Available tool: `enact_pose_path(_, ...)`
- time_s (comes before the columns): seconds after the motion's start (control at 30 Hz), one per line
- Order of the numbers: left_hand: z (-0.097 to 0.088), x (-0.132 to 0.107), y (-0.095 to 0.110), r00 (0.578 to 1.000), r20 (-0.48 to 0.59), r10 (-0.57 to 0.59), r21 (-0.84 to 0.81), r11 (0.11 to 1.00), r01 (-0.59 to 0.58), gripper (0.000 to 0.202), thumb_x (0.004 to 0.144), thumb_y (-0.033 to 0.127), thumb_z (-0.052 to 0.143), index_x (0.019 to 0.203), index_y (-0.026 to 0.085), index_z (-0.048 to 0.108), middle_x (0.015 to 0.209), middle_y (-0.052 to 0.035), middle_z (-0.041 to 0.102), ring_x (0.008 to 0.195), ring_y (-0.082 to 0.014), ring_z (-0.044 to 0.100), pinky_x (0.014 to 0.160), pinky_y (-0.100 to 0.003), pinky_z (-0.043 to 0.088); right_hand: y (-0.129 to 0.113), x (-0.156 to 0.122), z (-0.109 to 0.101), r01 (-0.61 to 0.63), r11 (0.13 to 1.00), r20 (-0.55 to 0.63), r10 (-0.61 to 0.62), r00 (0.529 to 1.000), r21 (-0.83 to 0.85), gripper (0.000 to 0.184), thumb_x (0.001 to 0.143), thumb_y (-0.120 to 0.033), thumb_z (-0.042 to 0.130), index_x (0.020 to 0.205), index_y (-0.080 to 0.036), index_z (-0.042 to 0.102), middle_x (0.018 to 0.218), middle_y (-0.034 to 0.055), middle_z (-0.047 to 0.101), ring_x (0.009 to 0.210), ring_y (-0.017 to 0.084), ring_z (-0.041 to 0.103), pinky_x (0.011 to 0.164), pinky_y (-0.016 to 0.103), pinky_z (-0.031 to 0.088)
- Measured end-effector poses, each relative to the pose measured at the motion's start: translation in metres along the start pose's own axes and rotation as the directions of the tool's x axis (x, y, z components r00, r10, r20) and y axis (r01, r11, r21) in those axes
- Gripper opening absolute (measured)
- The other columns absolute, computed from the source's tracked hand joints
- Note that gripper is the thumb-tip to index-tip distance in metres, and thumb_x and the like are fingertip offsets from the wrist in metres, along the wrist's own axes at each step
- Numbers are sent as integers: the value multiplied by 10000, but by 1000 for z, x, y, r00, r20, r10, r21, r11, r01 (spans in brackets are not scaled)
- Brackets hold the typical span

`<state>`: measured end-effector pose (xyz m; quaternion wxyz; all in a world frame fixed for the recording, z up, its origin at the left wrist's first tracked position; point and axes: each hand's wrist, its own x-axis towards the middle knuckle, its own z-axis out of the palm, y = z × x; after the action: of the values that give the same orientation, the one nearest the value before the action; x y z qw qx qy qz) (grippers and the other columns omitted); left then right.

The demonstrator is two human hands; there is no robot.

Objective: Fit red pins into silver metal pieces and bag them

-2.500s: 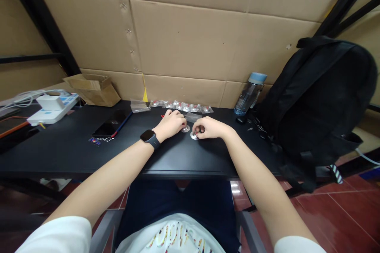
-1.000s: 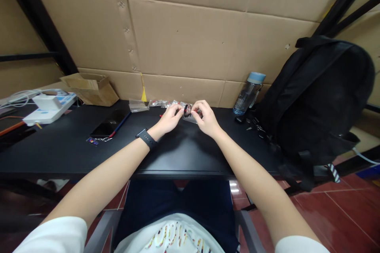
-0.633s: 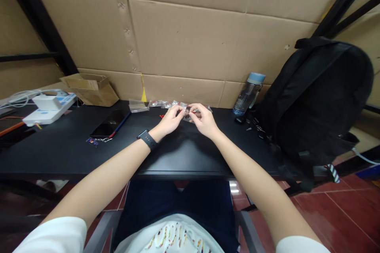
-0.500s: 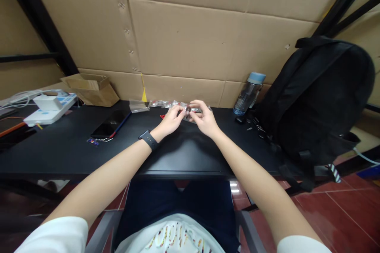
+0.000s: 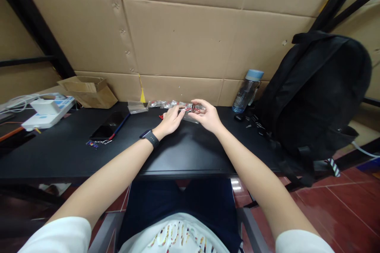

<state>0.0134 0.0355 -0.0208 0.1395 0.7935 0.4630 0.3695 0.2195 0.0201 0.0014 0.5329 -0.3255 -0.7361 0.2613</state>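
Note:
My left hand [image 5: 171, 121] and my right hand [image 5: 206, 116] meet above the far middle of the black desk [image 5: 74, 146]. Both pinch a small clear plastic packet [image 5: 190, 111] with a red-and-silver part inside, held just over the desk. A row of similar small packets [image 5: 166, 104] lies behind the hands along the cardboard wall. A dark smartwatch [image 5: 150, 138] is on my left wrist.
A black backpack [image 5: 314, 95] fills the desk's right end, with a blue-capped water bottle [image 5: 247, 91] beside it. A phone [image 5: 107, 125] and a keyring [image 5: 95, 142] lie to the left, and an open cardboard box [image 5: 87, 91] and a white device [image 5: 44, 111] sit further left.
Both hands rose from two round metal pieces on the desk and moved back toward the wall. They now hold a small packet between them; the camera tilted slightly.

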Motion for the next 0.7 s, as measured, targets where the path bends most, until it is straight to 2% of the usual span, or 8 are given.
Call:
enact_pose_path(0.07, -2, -1, -3, 995, 96, -23, 65, 998, 17, 477, 1054, 528, 298, 1408, 277, 498, 1447, -94, 572, 1368, -307, 459, 1108, -528, 321, 2, 3, -13, 16, 996, -28, -18, 999, -92, 523, 766, -411, 815, 1233, -232, 662, 1206, 85, 645, 895, 193, 699, 823, 346, 619)
enact_pose_path(0.13, -4, -2, -3, 978, 207, 5, 107, 994, -28, 495, 1057, 532, 265, 1353, 269, 561, 1380, -90, 624, 1315, -300, 514, 1087, -512, 346, 6, 5, -27, 25, 979, -18, -29, 999, -201, 497, 766, -388, 811, 1216, -230, 673, 1185, 87, 648, 905, 206, 695, 781, 337, 612)
enact_pose_path(0.27, -7, -7, 3, 898, 414, 151, 122, 968, -219, 527, 1065, 525, 232, 1180, 254, 670, 1239, -57, 699, 1161, -261, 619, 988, -417, 417, 10, 7, -48, 41, 915, 52, -22, 998, -401, 447, 744, -317, 819, 1164, -217, 701, 1096, 75, 673, 924, 217, 681, 801, 338, 577)
enact_pose_path(0.4, -8, -12, 11, 823, 505, 260, 118, 924, -364, 504, 1068, 524, 245, 1282, 300, 643, 1379, -46, 644, 1260, -243, 580, 988, -382, 406, 7, 7, -54, 53, 826, 161, 47, 986, -562, 374, 727, -299, 830, 1075, -196, 740, 1040, 72, 692, 894, 205, 662, 838, 328, 527)
enact_pose_path(0.5, -10, -16, 15, 797, 552, 244, 152, 911, -384, 515, 1061, 555, 246, 1371, 346, 601, 1509, -51, 544, 1372, -272, 493, 1049, -431, 369, 2, 5, -57, 42, 809, 292, 163, 942, -587, 388, 718, -368, 837, 1051, -191, 749, 964, 46, 707, 790, 173, 647, 773, 288, 498)
enact_pose_path(0.6, -11, -19, 16, 788, 585, 194, 199, 907, -371, 511, 1052, 577, 259, 1421, 398, 563, 1575, -55, 464, 1427, -317, 420, 1091, -523, 325, -3, 3, -60, 13, 801, 423, 303, 854, -599, 428, 675, -409, 861, 1029, -197, 750, 859, 11, 718, 735, 162, 640, 715, 261, 474)
enact_pose_path(0.63, -11, -19, 16, 788, 587, 185, 207, 907, -367, 501, 1050, 579, 267, 1428, 419, 554, 1582, -51, 453, 1435, -324, 403, 1098, -546, 313, -4, 3, -60, 10, 789, 442, 333, 833, -614, 421, 661, -408, 869, 1006, -197, 750, 838, 6, 719, 738, 166, 643, 707, 257, 469)
enact_pose_path(0.7, -9, -20, 15, 793, 581, 184, 213, 906, -366, 479, 1045, 583, 289, 1430, 456, 544, 1577, -43, 453, 1439, -329, 383, 1109, -572, 296, -5, 3, -60, 9, 763, 440, 363, 821, -646, 388, 647, -396, 876, 950, -193, 746, 827, 9, 723, 755, 173, 650, 702, 255, 464)
